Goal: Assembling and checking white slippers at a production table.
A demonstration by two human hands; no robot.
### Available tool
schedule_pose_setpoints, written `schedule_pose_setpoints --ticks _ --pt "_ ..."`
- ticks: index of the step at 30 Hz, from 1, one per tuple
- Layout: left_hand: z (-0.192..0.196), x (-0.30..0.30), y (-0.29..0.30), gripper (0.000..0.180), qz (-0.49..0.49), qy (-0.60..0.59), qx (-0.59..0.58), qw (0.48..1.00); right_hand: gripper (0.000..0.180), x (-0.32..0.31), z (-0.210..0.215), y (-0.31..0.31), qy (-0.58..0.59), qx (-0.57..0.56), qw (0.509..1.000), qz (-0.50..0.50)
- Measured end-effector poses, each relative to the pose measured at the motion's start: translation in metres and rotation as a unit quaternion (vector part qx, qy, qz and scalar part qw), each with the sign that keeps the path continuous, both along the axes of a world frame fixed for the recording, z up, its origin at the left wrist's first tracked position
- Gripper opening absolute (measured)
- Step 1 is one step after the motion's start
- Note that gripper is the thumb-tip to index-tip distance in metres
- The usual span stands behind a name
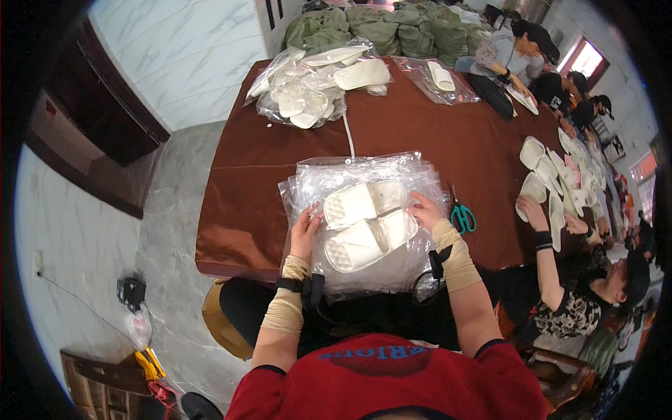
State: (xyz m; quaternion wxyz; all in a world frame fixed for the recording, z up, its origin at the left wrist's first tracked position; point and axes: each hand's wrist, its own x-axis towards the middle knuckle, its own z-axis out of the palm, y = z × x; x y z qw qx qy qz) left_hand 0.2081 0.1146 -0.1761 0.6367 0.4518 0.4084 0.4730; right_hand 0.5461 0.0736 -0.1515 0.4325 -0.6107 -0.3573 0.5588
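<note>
White slippers point(351, 249) mid-frame on clear bags point(406, 271). Left grip point(304, 229), right grip point(426, 211) half-curled alongside; can't tell if grasping. Likely light, bendy; film slick. Hold sole edges.

Noted from where I stand: one row of blue block lettering point(374, 353) across the chest of the red short-sleeved cloth shirt point(294, 388) worn by the person at work. The row overlies a dark, curved printed patch point(371, 365); letters bend with the fabric, fainter toward the wearer's right. A co-worker's black cloth shirt point(548, 89) bears a pale mark, too small to read.
</note>
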Motion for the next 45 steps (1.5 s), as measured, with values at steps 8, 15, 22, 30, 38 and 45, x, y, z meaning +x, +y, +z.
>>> schedule_pose_setpoints --ticks 8,15,22,30,38,45 --pt "-0.001 0.005 0.001 0.035 -0.03 -0.015 -0.012 0.999 0.043 0.012 -0.006 0.01 0.11 0.082 0.985 0.103" --pt "-0.009 -0.003 0.005 0.034 -0.012 -0.003 0.0 1.0 0.035 0.023 0.028 -0.015 -0.018 -0.021 0.993 0.114" --pt "-0.016 0.006 0.011 0.036 -0.018 -0.042 -0.011 0.999 0.032 0.034 -0.001 -0.033 -0.167 0.101 0.951 0.241" --pt "-0.012 0.001 0.006 0.034 -0.03 -0.069 -0.032 0.997 0.045 -0.017 0.048 -0.028 -0.111 0.098 0.954 0.261" --pt "-0.013 0.009 0.006 0.032 -0.018 -0.029 0.009 0.999 0.05 -0.049 0.031 0.0 -0.255 0.069 0.854 0.448" --pt "-0.043 -0.021 0.011 0.036 0.008 -0.103 -0.019 0.994 0.037 -0.02 0.054 -0.028 -0.373 0.045 0.852 0.364"
